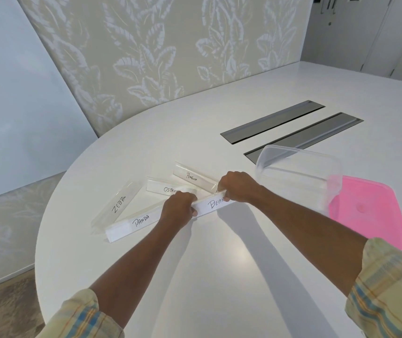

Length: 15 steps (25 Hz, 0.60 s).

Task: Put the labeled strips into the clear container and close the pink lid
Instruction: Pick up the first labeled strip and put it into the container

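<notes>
Several clear strips with handwritten labels lie on the white table [219, 276]. The BEAR strip [211, 205] is gripped at its left end by my left hand [179, 207] and at its right end by my right hand [237, 187]. The PANDA strip [136, 223] lies in line to the left of it. Behind are the ZEBRA strip [118, 203], the OSTRICH strip [165, 189] and the PENGUIN strip [191, 178]. The clear container [299, 178] stands open to the right of my right hand. The pink lid [370, 213] lies flat on the table beside it, partly under its corner.
Two grey cable slots [273, 120] [317, 132] are set into the table behind the container. A leaf-patterned wall [158, 57] runs along the far edge. The rounded table edge drops to the floor [4, 313] at the left.
</notes>
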Tool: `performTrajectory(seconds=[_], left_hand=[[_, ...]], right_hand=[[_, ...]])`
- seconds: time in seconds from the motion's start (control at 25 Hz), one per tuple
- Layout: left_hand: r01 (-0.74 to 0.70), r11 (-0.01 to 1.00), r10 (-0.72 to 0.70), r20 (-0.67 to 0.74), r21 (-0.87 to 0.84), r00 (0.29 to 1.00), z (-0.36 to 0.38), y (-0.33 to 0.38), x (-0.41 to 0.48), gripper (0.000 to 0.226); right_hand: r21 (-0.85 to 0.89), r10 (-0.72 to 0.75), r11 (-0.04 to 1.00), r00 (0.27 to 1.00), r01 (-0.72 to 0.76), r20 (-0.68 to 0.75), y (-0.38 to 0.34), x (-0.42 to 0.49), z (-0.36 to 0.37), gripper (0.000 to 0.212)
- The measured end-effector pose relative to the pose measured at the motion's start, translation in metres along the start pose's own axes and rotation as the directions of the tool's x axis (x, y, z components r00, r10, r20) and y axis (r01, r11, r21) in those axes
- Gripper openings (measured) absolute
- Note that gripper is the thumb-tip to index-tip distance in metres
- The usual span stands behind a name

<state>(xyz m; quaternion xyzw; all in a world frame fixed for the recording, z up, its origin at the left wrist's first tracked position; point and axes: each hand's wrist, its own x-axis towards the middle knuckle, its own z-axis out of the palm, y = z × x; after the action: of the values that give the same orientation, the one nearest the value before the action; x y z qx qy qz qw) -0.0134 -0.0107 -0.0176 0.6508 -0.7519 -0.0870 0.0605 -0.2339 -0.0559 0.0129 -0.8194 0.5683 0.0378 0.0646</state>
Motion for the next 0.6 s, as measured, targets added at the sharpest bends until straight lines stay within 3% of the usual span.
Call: performTrajectory(seconds=[0.24,0.6], left_hand=[[-0.034,0.999,0.034,-0.008,0.031,0.999,-0.022,0.004,0.002,0.044],[-0.134,0.989,0.141,-0.119,0.067,0.983,-0.104,0.039,0.020,0.039]], right_hand=[[0.012,-0.038,0.999,0.998,0.039,-0.050,0.007,-0.003,-0.013,0.033],[0.022,0.000,1.000,0.946,0.007,-0.324,0.036,-0.024,-0.080,0.027]])
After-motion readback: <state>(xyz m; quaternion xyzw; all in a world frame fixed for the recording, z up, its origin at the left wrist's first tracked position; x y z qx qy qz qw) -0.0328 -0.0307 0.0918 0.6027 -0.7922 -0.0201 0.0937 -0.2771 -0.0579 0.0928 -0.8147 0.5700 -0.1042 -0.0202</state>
